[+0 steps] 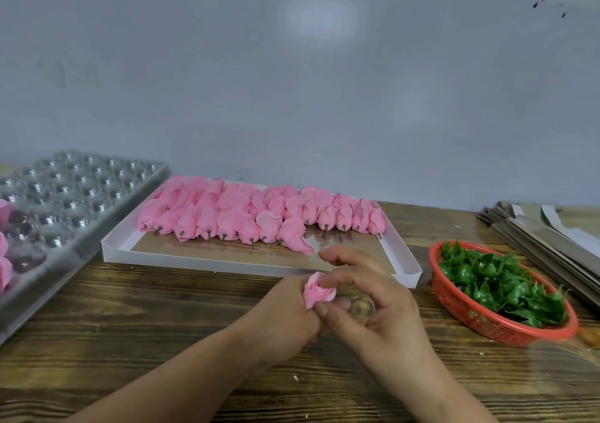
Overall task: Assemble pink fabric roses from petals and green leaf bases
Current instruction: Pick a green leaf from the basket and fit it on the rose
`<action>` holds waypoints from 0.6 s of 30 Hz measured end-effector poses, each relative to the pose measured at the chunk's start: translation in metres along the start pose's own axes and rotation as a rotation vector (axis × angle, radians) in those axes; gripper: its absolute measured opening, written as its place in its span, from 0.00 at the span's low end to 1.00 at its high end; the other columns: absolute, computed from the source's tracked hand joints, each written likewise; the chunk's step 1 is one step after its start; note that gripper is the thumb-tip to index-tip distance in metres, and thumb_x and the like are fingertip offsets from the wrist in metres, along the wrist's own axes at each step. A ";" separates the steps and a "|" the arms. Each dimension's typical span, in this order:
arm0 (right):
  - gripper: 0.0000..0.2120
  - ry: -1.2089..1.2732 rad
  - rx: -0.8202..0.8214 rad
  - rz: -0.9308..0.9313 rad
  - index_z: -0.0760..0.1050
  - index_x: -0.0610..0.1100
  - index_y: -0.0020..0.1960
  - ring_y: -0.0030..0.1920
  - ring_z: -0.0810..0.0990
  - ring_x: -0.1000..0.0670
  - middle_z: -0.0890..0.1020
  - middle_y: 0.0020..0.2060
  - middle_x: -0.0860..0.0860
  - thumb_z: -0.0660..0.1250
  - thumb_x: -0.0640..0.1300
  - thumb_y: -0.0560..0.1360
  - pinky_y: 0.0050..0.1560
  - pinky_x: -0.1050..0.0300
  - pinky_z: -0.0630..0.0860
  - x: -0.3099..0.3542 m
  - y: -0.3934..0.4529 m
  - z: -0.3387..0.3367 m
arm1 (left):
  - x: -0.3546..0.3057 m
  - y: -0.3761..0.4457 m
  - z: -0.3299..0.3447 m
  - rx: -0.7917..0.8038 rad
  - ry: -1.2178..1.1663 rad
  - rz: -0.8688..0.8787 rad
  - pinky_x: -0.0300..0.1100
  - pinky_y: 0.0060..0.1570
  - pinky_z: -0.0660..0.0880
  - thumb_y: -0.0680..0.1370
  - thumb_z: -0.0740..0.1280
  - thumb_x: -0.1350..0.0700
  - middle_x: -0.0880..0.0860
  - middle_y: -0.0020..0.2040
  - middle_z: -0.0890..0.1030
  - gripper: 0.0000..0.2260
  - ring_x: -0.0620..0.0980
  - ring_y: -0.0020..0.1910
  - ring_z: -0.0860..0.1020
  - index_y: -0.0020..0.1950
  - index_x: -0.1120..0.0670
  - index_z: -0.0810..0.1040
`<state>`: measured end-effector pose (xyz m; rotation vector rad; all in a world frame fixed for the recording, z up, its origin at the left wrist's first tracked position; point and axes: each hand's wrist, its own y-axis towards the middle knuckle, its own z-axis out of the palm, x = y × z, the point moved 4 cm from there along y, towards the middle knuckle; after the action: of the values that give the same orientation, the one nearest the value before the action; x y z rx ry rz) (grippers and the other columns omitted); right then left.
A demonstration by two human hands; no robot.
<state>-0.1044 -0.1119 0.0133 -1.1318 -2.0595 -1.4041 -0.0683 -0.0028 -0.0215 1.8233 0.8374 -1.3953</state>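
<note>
Both hands — left hand (285, 309), right hand (373, 299) — grip pink rose (316, 292) | wooden table (162, 309) | grey wall (292, 81)

No readable text, label, brand, number or sign is shown anywhere in the head view.

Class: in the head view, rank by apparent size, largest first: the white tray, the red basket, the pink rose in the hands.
1. White tray, widest of the three.
2. Red basket, clearly smaller than the tray.
3. Pink rose, smallest, although nearest the camera.
</note>
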 end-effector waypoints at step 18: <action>0.06 -0.244 -0.053 -0.199 0.81 0.43 0.42 0.58 0.77 0.57 0.79 0.55 0.53 0.71 0.45 0.69 0.55 0.62 0.74 0.009 0.001 -0.004 | -0.004 0.000 0.003 0.064 -0.040 0.016 0.35 0.31 0.66 0.70 0.67 0.63 0.46 0.31 0.71 0.08 0.43 0.32 0.68 0.38 0.50 0.75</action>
<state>-0.1092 -0.1112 0.0221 -1.1982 -2.3750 -1.4829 -0.0704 -0.0056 -0.0186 1.8398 0.7641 -1.4595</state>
